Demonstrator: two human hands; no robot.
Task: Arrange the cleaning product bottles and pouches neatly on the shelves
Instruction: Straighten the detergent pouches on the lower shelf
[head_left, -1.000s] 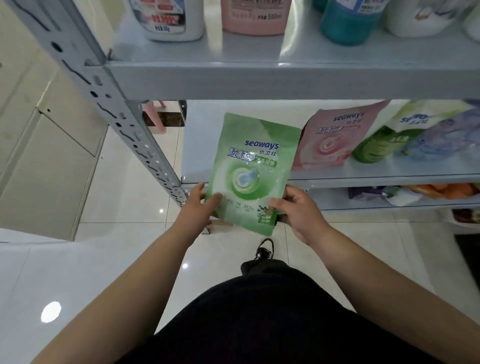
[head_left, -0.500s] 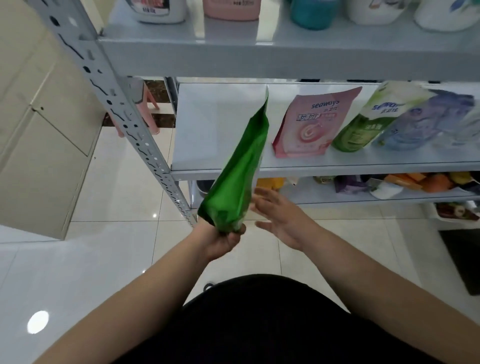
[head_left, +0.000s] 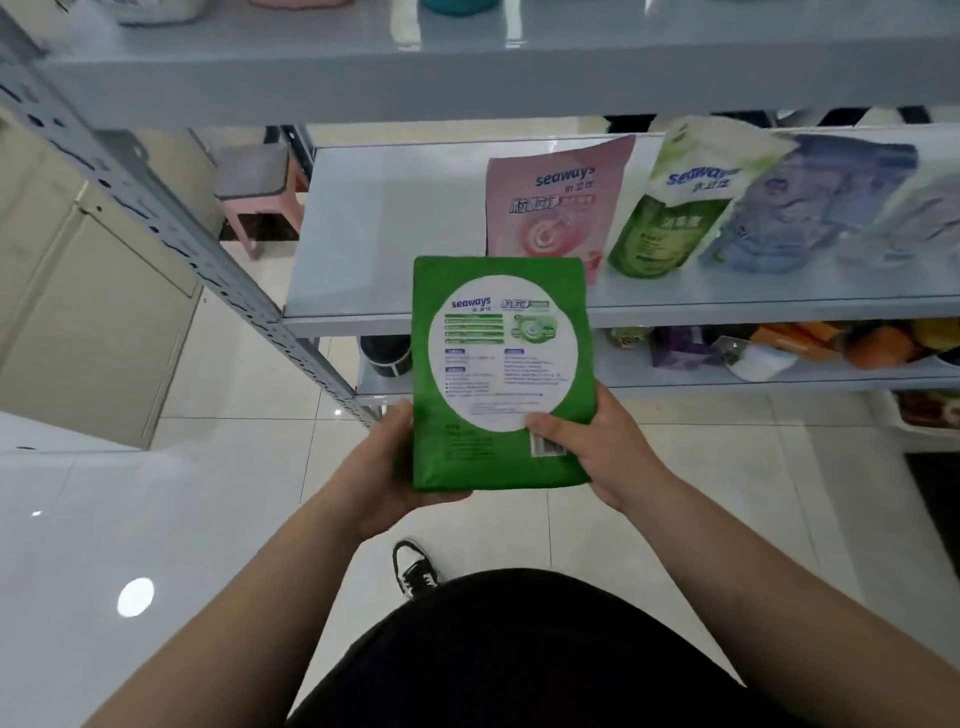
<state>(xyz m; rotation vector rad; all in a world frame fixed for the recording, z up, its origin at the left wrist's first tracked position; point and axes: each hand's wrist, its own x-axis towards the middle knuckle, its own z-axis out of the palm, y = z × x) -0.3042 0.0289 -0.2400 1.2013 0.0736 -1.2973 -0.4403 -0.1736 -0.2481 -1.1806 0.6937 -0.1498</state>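
I hold a green pouch (head_left: 501, 374) upright in front of the middle shelf (head_left: 395, 270), its back label with a white circle facing me. My left hand (head_left: 387, 473) grips its lower left edge and cups the bottom. My right hand (head_left: 597, 447) grips the lower right corner, thumb on the barcode. On the shelf behind stand a pink pouch (head_left: 558, 208), a green-and-white pouch (head_left: 670, 218) and a bluish pouch (head_left: 800, 208), leaning to the right.
The grey rack's slanted upright (head_left: 171, 228) runs along the left. The top shelf (head_left: 467, 67) carries bottles at the frame's upper edge. The bottom shelf (head_left: 779, 374) holds mixed packets. A pink stool (head_left: 260, 202) stands behind the rack, and cabinets (head_left: 78, 312) line the left.
The green pouch turned from front-facing, through edge-on in my left hand alone, to back-facing. My right hand let go and has taken hold of it again.
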